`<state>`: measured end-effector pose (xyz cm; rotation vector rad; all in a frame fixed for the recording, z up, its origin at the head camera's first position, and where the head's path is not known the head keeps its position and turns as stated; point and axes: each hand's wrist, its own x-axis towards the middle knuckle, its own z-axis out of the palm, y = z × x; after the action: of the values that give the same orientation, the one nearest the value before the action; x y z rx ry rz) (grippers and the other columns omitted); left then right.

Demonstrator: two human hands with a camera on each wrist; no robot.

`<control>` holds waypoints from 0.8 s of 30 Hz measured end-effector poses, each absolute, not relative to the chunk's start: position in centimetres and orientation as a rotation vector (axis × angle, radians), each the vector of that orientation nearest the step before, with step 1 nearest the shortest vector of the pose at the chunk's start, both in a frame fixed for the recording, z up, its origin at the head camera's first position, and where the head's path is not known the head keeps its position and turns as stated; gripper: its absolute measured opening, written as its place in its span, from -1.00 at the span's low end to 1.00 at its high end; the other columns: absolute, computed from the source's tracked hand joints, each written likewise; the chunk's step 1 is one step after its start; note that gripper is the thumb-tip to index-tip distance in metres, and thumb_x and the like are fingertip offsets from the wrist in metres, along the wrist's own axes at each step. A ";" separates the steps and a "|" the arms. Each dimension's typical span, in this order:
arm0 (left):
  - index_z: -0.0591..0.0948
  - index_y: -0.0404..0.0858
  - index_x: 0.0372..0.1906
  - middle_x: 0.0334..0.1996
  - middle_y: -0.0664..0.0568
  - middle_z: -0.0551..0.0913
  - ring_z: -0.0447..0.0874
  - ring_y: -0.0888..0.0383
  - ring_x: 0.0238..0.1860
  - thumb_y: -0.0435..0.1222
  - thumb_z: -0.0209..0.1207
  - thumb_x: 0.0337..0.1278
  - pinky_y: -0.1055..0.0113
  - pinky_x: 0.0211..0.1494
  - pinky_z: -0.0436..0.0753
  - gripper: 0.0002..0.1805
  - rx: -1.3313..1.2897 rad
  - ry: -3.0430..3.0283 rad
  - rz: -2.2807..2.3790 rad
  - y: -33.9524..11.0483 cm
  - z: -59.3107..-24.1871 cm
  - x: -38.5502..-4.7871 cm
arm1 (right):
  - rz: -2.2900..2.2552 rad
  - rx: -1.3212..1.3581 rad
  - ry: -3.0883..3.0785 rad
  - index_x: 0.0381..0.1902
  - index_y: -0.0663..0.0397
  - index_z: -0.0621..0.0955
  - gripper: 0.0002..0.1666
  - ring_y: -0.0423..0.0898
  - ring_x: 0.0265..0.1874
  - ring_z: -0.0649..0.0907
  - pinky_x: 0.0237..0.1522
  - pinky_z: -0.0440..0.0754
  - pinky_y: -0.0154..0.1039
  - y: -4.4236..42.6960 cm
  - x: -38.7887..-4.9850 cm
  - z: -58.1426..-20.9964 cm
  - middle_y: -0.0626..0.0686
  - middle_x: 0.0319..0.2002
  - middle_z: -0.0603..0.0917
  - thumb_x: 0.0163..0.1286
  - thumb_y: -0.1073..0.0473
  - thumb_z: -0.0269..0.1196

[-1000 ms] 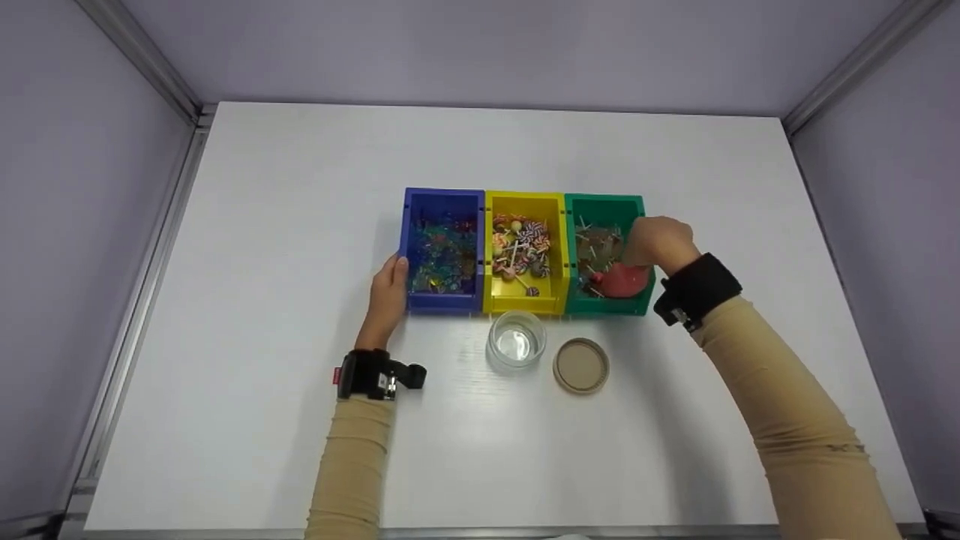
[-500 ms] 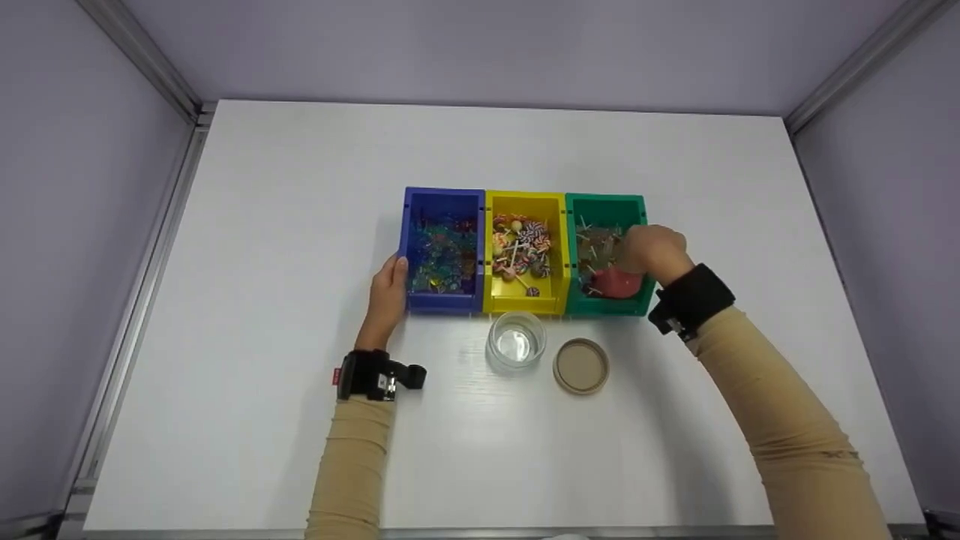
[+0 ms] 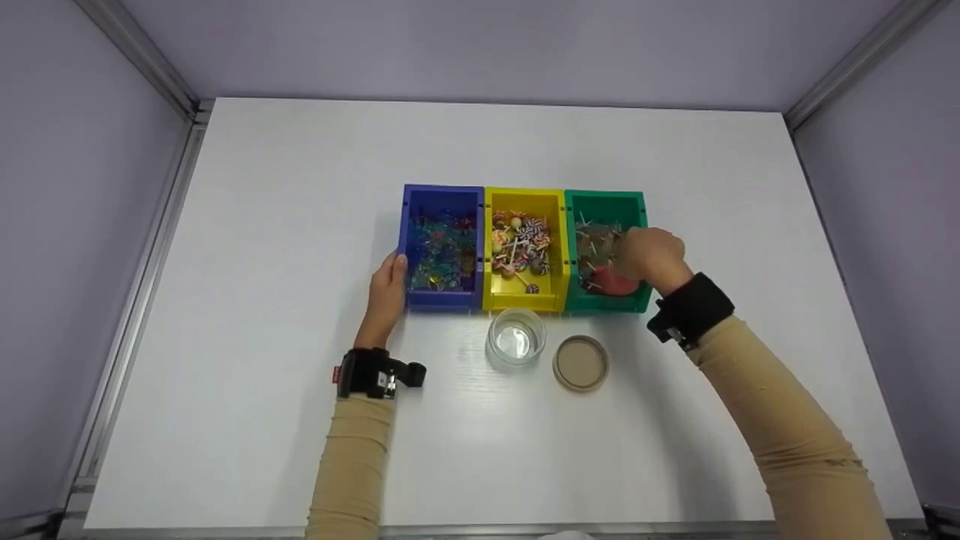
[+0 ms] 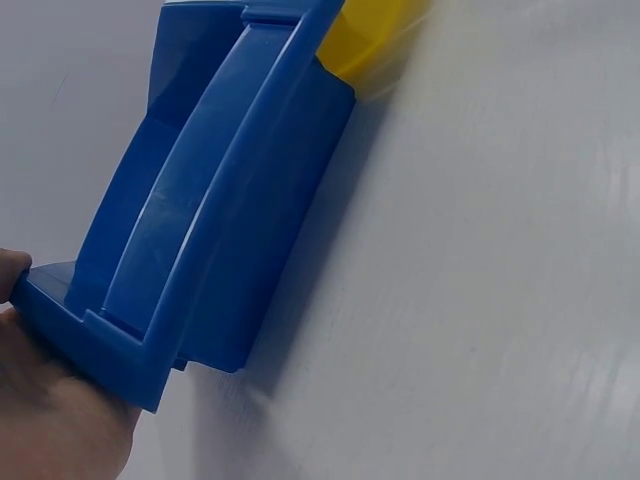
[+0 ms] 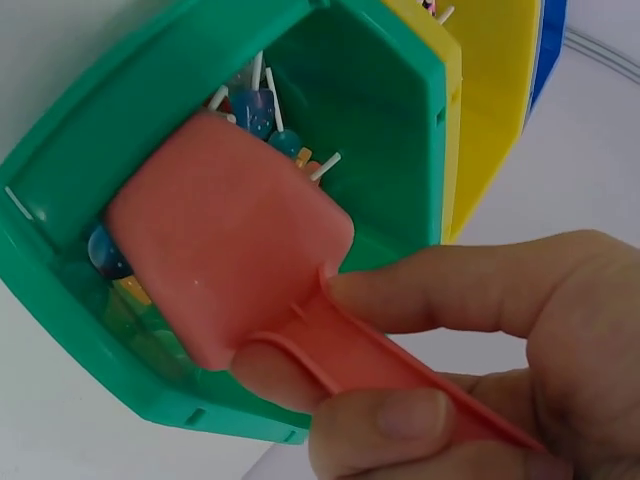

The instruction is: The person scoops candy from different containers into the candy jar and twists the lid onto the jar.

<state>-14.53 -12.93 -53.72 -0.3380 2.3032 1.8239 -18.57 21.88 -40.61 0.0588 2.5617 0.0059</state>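
Observation:
My right hand (image 3: 651, 256) grips the handle of a pinkish-red scoop (image 5: 235, 235), whose head is down in the green bin (image 5: 105, 115). Small lollipops (image 5: 255, 112) with white sticks show around the scoop head. What the scoop carries is hidden from the right wrist view. My left hand (image 3: 386, 291) holds the outer left wall of the blue bin (image 4: 165, 215), its thumb over the rim. Inside the blue bin are small translucent coloured pieces (image 3: 444, 255). The yellow bin (image 3: 525, 301), between the two others, contains striped mini lollipops (image 3: 531, 238).
A clear jar (image 3: 516, 337) stands uncovered in front of the yellow bin. To its right lies a round tan lid (image 3: 581, 364). The three bins sit side by side on the white table (image 3: 247, 300), which has walls at the back and sides.
My right hand has moved slightly left and toward me, and the scoop has shifted left inside the green bin. My left hand stays on the blue bin.

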 end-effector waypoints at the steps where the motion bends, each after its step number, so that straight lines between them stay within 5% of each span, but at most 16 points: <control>1: 0.15 -0.36 0.47 0.48 -0.22 0.20 0.08 -0.09 0.54 -0.11 -0.30 0.56 0.07 0.62 0.12 -0.42 -0.342 2.302 1.822 -12.9 -53.7 -14.5 | 0.006 0.066 2.569 -0.43 0.26 0.60 -0.74 -0.04 -0.51 0.39 -0.56 0.38 -0.25 21.9 -18.4 -40.7 0.08 -0.53 0.43 0.29 0.19 0.07; 8: 0.16 -0.38 0.46 0.48 -0.23 0.20 0.08 -0.10 0.54 -0.12 -0.30 0.56 0.07 0.62 0.12 -0.42 -0.333 2.305 1.821 -12.9 -53.7 -14.4 | 0.002 0.121 2.593 -0.31 0.34 0.62 -0.72 -0.05 -0.51 0.37 -0.60 0.36 -0.26 21.7 -17.6 -40.9 0.12 -0.49 0.45 0.26 0.19 0.10; 15: 0.20 -0.41 0.44 0.44 -0.28 0.27 0.15 -0.13 0.51 -0.17 -0.27 0.56 0.05 0.60 0.17 -0.45 -0.310 2.332 1.857 -12.8 -53.7 -14.4 | 0.044 0.096 2.651 -0.34 0.39 0.62 -0.33 -0.08 -0.58 0.36 -0.69 0.35 -0.28 21.6 -16.7 -41.5 0.10 -0.59 0.40 0.22 -0.23 0.23; 24: 0.21 -0.41 0.43 0.44 -0.28 0.27 0.15 -0.12 0.51 -0.17 -0.27 0.55 0.06 0.60 0.17 -0.45 -0.314 2.351 1.838 -12.9 -53.9 -14.6 | 0.007 0.099 2.799 -0.60 0.28 0.57 -0.47 -0.06 -0.63 0.44 -0.75 0.30 -0.23 21.6 -15.2 -42.4 0.24 -0.58 0.58 0.32 -0.09 0.19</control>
<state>-14.56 -12.88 -53.89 -0.3143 2.3506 1.8380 -15.21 21.62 -42.44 0.0989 2.7985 0.0070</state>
